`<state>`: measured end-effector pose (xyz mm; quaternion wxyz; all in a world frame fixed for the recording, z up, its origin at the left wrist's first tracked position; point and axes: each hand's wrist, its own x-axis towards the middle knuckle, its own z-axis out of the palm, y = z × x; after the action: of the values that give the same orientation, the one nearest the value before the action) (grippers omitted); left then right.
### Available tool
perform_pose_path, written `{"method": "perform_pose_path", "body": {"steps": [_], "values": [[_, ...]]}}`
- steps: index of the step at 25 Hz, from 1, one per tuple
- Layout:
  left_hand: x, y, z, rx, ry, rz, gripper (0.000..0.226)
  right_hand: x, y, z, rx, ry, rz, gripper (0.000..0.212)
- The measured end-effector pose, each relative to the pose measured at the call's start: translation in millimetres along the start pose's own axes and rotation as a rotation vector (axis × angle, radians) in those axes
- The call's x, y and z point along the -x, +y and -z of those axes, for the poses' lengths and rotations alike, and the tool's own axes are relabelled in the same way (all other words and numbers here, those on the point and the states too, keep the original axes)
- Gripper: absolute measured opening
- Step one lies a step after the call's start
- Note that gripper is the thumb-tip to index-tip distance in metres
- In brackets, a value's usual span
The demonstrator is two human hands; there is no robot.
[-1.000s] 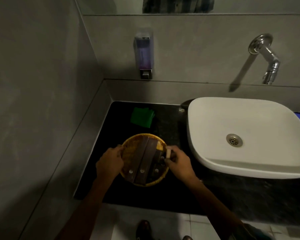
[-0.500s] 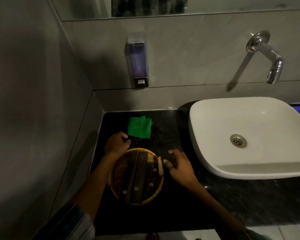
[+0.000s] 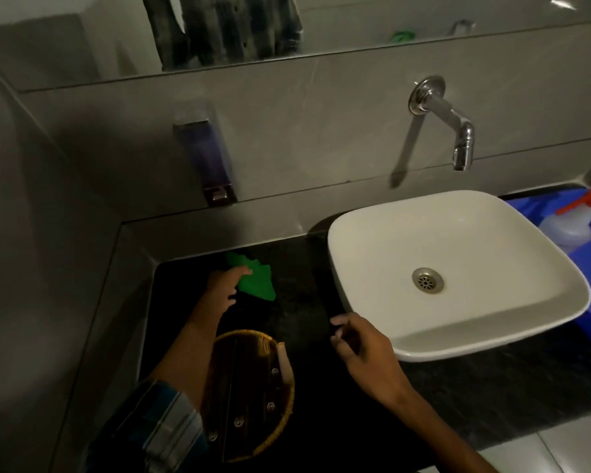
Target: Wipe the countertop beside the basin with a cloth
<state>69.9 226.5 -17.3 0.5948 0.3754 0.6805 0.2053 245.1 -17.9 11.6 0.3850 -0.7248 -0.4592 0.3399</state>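
A green cloth [image 3: 257, 280] lies on the black countertop [image 3: 301, 302] near the back wall, left of the white basin [image 3: 458, 268]. My left hand [image 3: 224, 285] reaches over it, fingertips touching its left edge, fingers apart; no grip is visible. My right hand [image 3: 362, 349] hovers above the counter beside the basin's front left corner, fingers loosely curled and holding nothing.
A round yellow wicker basket [image 3: 249, 394] with dark packets stands at the counter's front left, under my left forearm. A soap dispenser [image 3: 203, 158] and a chrome tap [image 3: 458, 138] hang on the wall. A blue tray with a spray bottle [image 3: 567, 227] sits right of the basin.
Both hands have let go of the basket, which now rests nearer the front edge. My left hand has moved back to the green cloth; my right hand has drifted right toward the basin.
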Motion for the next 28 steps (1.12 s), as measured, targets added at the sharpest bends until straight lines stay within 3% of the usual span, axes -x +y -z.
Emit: {"method": "perform_pose_path", "body": {"steps": [2,4,8,11,13,15,17,21,23,26,28], "values": [[36.3,14.7,-24.7,-0.017,-0.028,-0.157,0.025,-8.0,-8.3,15.1,-0.094,0.043,0.012,0.017],[86.1,29.6,-59.3,-0.013,-0.106,-0.250,0.021,-18.8,-7.4,45.3,-0.194,0.138,-0.007,0.011],[173.6,32.1,-156.7,0.173,-0.360,-0.330,0.044,-36.3,19.3,142.2,-0.486,0.136,-0.177,0.043],[214.6,29.6,-253.0,0.174,-0.462,-0.350,0.057,-43.9,60.9,236.8,-0.677,0.195,-0.211,0.048],[234.0,24.4,-328.4,-0.042,-0.381,-0.506,0.057,-43.1,99.4,299.1,-0.562,0.338,-0.184,0.046],[252.0,13.3,-405.5,-0.351,-0.272,-0.768,0.045,-38.9,140.5,359.9,-0.451,0.441,-0.114,0.034],[263.7,0.6,-472.5,-0.559,-0.301,-0.978,0.042,-36.6,179.5,413.2,-0.245,0.471,-0.075,0.035],[284.8,-21.5,-588.9,-1.019,-0.485,-0.950,0.058,-28.5,246.8,498.9,0.223,0.501,-0.175,0.025],[289.6,-42.3,-620.0,-1.190,-0.546,-0.893,0.059,-24.5,279.7,513.1,0.359,0.418,-0.177,0.036],[278.9,-79.5,-636.8,-1.568,-0.491,-0.965,0.064,-16.0,331.2,507.5,0.719,0.019,-0.423,0.039],[270.9,-85.7,-638.7,-1.706,-0.417,-1.048,0.075,-19.1,341.5,510.4,0.941,0.008,-0.502,0.039]]}}
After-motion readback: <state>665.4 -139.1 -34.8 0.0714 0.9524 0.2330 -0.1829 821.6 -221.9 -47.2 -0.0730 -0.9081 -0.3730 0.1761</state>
